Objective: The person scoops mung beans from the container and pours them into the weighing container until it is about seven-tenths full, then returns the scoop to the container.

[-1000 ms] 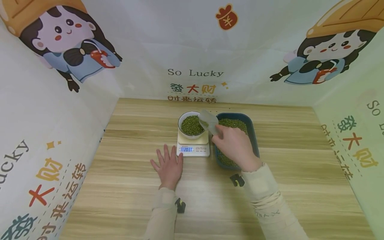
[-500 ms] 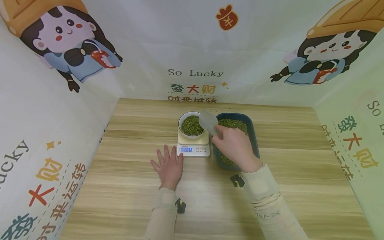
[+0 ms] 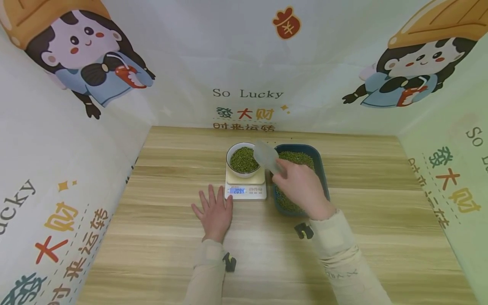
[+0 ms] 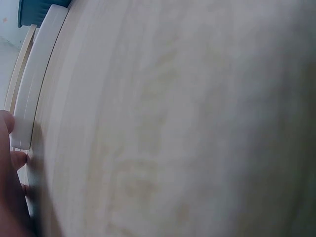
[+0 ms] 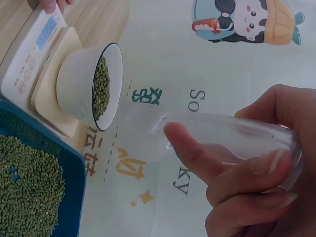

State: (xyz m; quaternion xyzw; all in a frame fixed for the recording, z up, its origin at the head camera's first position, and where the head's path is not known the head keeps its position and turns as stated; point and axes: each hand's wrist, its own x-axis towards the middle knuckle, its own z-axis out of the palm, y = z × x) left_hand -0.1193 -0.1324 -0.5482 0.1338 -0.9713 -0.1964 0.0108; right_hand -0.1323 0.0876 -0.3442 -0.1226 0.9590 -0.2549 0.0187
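Note:
My right hand (image 3: 303,186) grips the handle of a clear plastic scoop (image 5: 227,133), its blade beside the rim of a white bowl (image 5: 74,84). No beans show in the scoop. Green mung beans (image 3: 243,160) fill much of the bowl, which stands on a white kitchen scale (image 3: 245,191); the display reads about 209.4. My left hand (image 3: 216,216) lies flat on the table with fingers spread, thumb-side edge at the scale's front left corner. Under my right hand, a dark blue tub (image 3: 323,176) holds more mung beans (image 5: 29,187), partly hidden by the hand.
Wood-grain table (image 3: 152,237) surrounds the scale and tub. A few stray beans lie behind the tub near the back edge. Printed cloth walls (image 3: 183,63) enclose the table at the back and both sides.
The beans seen in the scoop a second ago are gone from it, and the display has risen from about 203.7 to 209.4. My right hand shifts slightly right; the left stays still.

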